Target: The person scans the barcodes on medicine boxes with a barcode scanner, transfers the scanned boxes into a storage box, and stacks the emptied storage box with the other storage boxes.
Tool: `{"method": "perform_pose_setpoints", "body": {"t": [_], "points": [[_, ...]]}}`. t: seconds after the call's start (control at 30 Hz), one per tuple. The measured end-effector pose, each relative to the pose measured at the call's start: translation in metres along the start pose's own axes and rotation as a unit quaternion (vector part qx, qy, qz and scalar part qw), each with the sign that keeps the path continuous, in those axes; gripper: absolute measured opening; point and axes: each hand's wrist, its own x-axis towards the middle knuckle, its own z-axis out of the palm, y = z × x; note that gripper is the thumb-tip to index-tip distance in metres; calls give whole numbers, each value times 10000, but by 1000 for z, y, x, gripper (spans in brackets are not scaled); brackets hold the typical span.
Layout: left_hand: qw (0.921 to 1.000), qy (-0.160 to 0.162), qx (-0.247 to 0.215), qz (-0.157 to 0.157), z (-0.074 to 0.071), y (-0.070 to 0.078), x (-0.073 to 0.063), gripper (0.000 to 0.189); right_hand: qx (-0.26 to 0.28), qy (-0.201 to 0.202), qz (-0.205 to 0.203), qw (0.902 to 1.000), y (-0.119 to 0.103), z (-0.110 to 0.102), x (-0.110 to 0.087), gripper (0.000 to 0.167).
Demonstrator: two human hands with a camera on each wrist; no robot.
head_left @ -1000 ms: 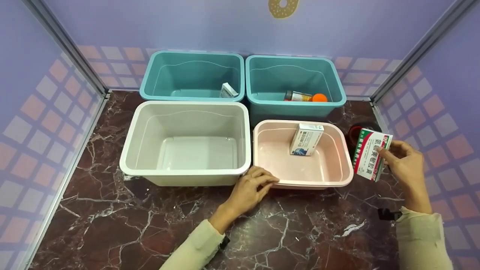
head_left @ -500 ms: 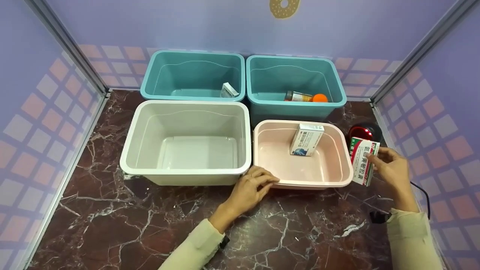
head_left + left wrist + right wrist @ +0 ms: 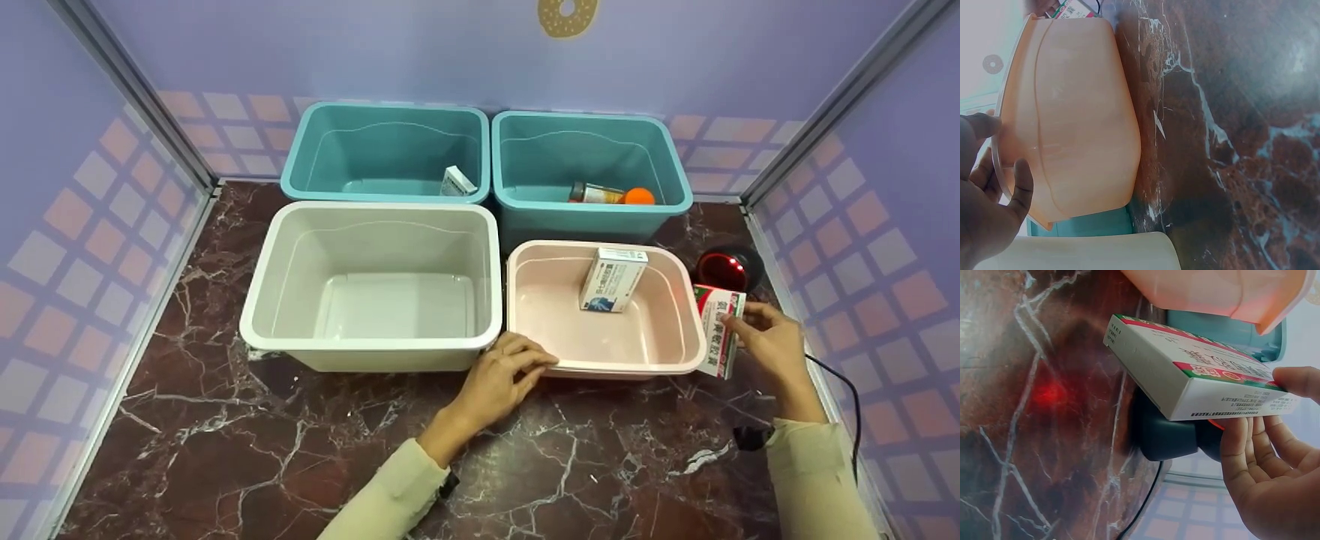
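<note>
My right hand (image 3: 769, 341) pinches a white, red and green medicine box (image 3: 720, 330), thumb on its printed face and fingers behind. The box is tilted beside the right end of the pink bin (image 3: 607, 367), in front of a black scanner (image 3: 731, 268) glowing red. In the right wrist view, a barcode edge of the medicine box (image 3: 1213, 365) faces the scanner (image 3: 1165, 433). At the bin's near left corner, my left hand (image 3: 502, 382) holds the rim; the left wrist view has thumb and fingers on either side of it. Another white medicine box (image 3: 613, 281) leans inside the pink bin.
A white bin (image 3: 371, 345) stands left of the pink one. Behind are two teal bins: the left one (image 3: 386, 199) has a small white box (image 3: 456, 182), the right one (image 3: 592, 217) a bottle (image 3: 600, 193) and an orange-capped item (image 3: 639, 196). A cable (image 3: 847, 382) runs along the right wall.
My right hand has carried the medicine box left and slightly nearer to me, toward the pink bin's side, uncovering the scanner and its red light. My left hand has stayed at the rim.
</note>
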Motion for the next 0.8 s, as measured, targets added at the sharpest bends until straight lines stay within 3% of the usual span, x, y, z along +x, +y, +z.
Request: {"method": "perform_pose_setpoints", "body": {"t": [0.27,0.43,0.8], "points": [[10000,39,34,49,1,0,-1,18,-26,-146,166,9998,3,3,0,47],[10000,28,13,37,1,0,0,18,266,-273,238,9990,-12,4,-6,43],[10000,51,-26,64,1,0,0,18,163,-307,250,9991,3,7,1,44]]}}
